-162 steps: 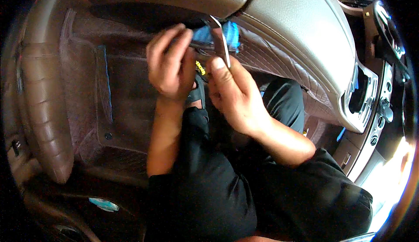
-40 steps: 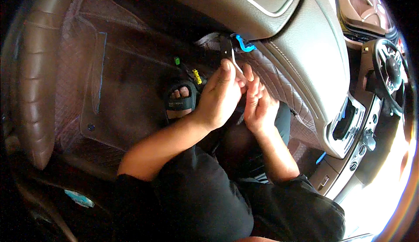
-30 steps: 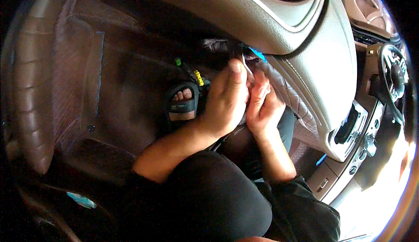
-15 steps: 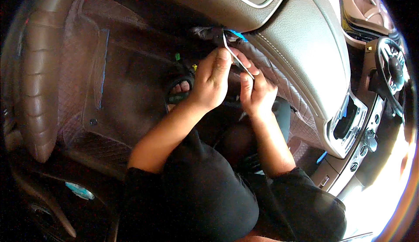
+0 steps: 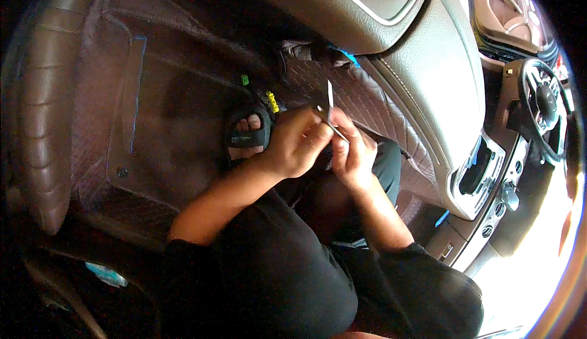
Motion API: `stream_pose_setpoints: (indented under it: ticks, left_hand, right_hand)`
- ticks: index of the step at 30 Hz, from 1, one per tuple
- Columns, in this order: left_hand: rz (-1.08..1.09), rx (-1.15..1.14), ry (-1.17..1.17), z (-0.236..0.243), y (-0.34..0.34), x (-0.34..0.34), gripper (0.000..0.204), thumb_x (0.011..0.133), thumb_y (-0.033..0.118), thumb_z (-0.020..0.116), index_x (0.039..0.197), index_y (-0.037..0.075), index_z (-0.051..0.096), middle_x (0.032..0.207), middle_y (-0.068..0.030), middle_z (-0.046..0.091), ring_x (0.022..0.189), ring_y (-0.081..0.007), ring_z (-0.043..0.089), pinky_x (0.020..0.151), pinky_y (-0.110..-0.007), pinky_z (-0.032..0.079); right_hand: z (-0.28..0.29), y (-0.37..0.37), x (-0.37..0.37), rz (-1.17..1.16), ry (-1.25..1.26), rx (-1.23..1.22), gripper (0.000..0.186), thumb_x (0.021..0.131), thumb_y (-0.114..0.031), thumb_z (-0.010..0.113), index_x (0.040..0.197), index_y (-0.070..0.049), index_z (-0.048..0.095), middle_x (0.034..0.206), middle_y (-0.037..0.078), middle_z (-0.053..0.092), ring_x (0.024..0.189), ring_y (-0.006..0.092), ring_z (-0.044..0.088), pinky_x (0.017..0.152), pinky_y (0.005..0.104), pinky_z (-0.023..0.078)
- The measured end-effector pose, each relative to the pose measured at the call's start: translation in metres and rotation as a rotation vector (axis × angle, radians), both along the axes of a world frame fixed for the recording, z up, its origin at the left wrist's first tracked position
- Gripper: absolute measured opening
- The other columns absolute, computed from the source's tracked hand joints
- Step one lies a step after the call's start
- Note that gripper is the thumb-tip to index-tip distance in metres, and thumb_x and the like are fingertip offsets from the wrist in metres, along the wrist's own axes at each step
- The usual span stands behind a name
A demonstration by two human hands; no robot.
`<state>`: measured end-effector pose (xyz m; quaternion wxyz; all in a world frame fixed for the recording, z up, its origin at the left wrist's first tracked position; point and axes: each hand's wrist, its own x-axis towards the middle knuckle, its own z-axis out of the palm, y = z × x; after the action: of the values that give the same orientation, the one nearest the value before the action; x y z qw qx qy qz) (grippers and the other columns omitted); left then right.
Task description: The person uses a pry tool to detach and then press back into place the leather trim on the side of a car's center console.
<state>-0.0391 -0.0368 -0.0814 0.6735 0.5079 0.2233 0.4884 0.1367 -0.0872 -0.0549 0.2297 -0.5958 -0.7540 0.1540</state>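
Note:
A thin, flat strip [image 5: 330,97] with a bright edge is pinched between my two hands, in the middle of the view; its exact kind cannot be made out. My left hand [image 5: 299,143] grips it with thumb and bent fingers. From the other side, the thumb and fingers of my right hand [image 5: 356,154] close on its lower end. The strip's upper end sticks up past my fingers, over a quilted brown panel [image 5: 342,88]. My fingers hide part of the strip.
My foot in a black sandal [image 5: 260,137] rests on the dark floor mat [image 5: 177,106]. Close to it are a yellow connector-like piece [image 5: 272,102] and a green one [image 5: 246,80]. A padded console [image 5: 446,64] stands on the right, a brown seat [image 5: 49,113] on the left.
Both hands have drawn back toward me with the strip, away from the base of the console. More of the quilted panel and the yellow piece now shows.

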Motion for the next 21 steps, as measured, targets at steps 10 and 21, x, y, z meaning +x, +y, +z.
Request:
stream_pose_setpoints:
  ticks: [10,21]
  left_hand:
    - [0.204,-0.217,-0.22,0.021,0.019,-0.009,0.039,0.11,0.035,0.03,0.102,0.002,0.048,0.079,-0.0184,0.062,0.074,-0.0285,0.065,0.075,-0.041,0.055]
    - [-0.015,-0.509,-0.485,0.024,0.024,-0.006,0.037,0.11,0.036,0.035,0.099,0.003,0.048,0.079,-0.0108,0.058,0.073,-0.0174,0.061,0.07,-0.031,0.053]
  right_hand:
    - [0.019,0.006,-0.033,-0.095,0.08,-0.175,0.022,0.099,-0.022,0.057,0.092,-0.001,0.057,0.068,0.018,0.06,0.061,0.0406,0.063,0.054,0.0461,0.05]
    - [0.023,-0.002,-0.045,-0.27,0.002,-0.261,0.022,0.098,-0.022,0.06,0.09,-0.002,0.056,0.066,0.021,0.062,0.06,0.0415,0.065,0.051,0.0472,0.05]
